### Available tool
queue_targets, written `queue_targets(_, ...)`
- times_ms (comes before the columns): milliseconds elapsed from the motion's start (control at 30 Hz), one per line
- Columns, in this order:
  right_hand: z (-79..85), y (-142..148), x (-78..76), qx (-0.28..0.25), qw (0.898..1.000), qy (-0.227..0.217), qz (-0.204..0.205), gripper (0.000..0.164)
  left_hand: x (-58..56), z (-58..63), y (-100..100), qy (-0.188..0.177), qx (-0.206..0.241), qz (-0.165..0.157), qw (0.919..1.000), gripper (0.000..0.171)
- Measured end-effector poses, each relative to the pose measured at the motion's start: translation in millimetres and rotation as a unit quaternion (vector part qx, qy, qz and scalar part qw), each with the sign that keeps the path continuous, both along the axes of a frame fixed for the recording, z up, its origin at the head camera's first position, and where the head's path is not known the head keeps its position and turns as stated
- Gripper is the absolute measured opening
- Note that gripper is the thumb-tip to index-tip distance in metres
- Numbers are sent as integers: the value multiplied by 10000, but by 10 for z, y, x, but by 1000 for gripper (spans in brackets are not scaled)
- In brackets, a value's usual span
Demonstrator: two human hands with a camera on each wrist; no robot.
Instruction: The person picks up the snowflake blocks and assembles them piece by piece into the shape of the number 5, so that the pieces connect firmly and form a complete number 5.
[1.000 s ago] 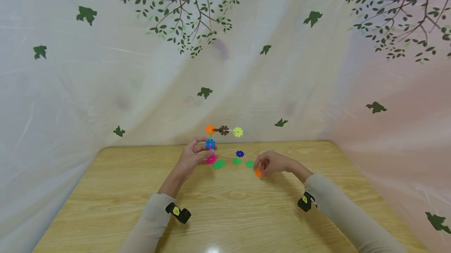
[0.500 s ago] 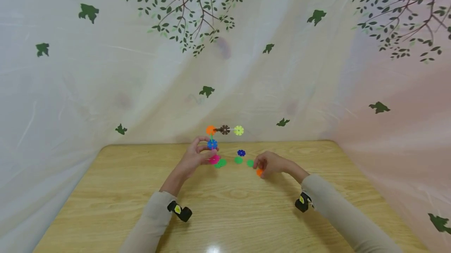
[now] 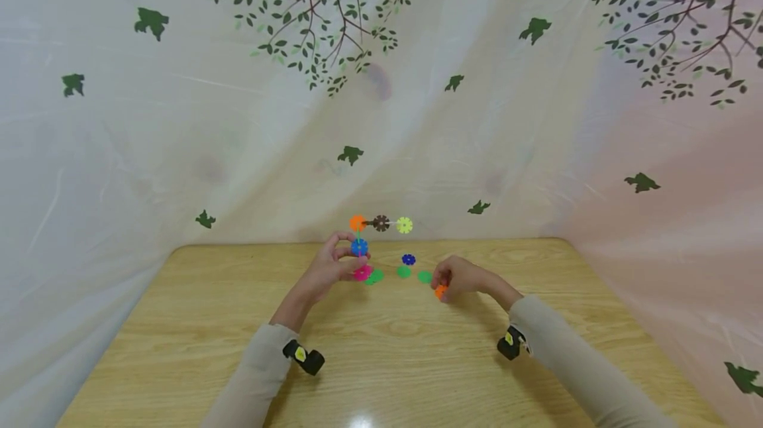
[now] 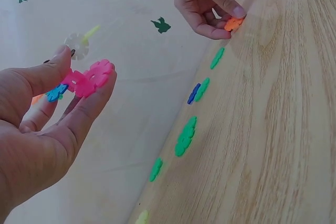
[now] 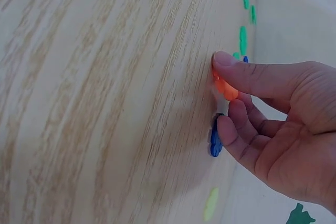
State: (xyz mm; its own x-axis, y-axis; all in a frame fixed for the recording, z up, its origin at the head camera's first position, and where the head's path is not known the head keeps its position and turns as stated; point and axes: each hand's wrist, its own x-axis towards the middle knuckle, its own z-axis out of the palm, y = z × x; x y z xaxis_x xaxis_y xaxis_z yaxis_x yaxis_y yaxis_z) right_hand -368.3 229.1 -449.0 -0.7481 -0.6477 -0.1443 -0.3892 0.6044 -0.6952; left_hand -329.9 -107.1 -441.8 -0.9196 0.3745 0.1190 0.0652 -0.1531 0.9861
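My left hand [image 3: 322, 274] holds up a chain of slotted flower-shaped plastic discs, pinched near its pink disc [image 4: 97, 78]. Above the pink one come a blue disc [image 3: 359, 247] and an orange disc [image 3: 357, 223]. From there the chain turns right through a brown disc [image 3: 381, 223] to a yellow-green disc [image 3: 405, 225], with other pieces seen edge-on between them. Low at the tabletop, my right hand [image 3: 467, 277] pinches a separate orange disc [image 5: 227, 88] between thumb and fingers. A dark blue disc [image 5: 216, 136] lies beside those fingertips, hidden by the hand in the head view.
Several loose green discs [image 3: 403, 271] and another dark blue disc [image 3: 408, 260] lie on the wooden table [image 3: 381, 362] between the hands. A yellow disc [image 5: 210, 205] lies past my right hand. Behind the table hangs a pale curtain [image 3: 268, 150] printed with leaves.
The orange disc in my right hand has tilted, so its slots now show. In the left hand the chain has dipped slightly after a small shift; both hands stay nearly in place.
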Motion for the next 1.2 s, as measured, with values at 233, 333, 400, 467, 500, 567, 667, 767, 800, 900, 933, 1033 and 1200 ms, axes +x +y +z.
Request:
queue_targets(233, -93, -54, -25, -316, 9991, 284, -75, 16, 2, 5, 9, -6, 25, 79, 10000, 37)
queue_targets(333, -134, -116, -46, -488, 9980, 342, -190, 12, 2, 2, 4, -18, -3, 174, 9998, 39)
queue_targets(400, -144, -161, -53, -565, 9975, 320, -297, 9, 3, 3, -2, -5, -25, 215, 9998, 41)
queue_targets(467, -144, -208, -57, -659, 9968, 237, -376, 8, 5, 6, -5, 12, -43, 258, 9997, 42)
queue_targets(500, -142, -231, -59, -704, 9965, 192, -407, 7, 6, 9, -8, 25, -51, 272, 9996, 42)
queue_targets(567, -132, -279, -60, -857, 9953, 85, -435, 5, 4, 14, -12, 37, -54, 302, 9995, 42)
queue_targets(667, -105, -352, -62, -1059, 9933, -9, -466, 6, -3, 22, -17, 45, -47, 367, 9993, 42)
queue_targets(767, -63, -428, -62, -1239, 9909, -117, -508, 8, -14, 28, -19, 43, -5, 422, 9991, 42)
queue_targets(800, -40, -456, -58, -1328, 9896, -187, -524, 9, -17, 28, -18, 25, 19, 444, 9990, 42)
queue_targets(900, 21, -535, -47, -1593, 9850, -332, -567, 16, -22, 30, -19, -19, 29, 496, 9988, 41)
queue_targets(933, 40, -564, -45, -1668, 9836, -359, -591, 20, -22, 30, -22, -20, 9, 513, 9987, 41)
queue_targets(1033, 110, -656, -23, -1758, 9817, -286, -672, 27, -16, 36, -29, -52, -20, 564, 9984, 41)
queue_targets(1200, 222, -804, 36, -1907, 9789, -49, -731, 20, 5, 62, -21, -94, 116, 541, 9984, 40)
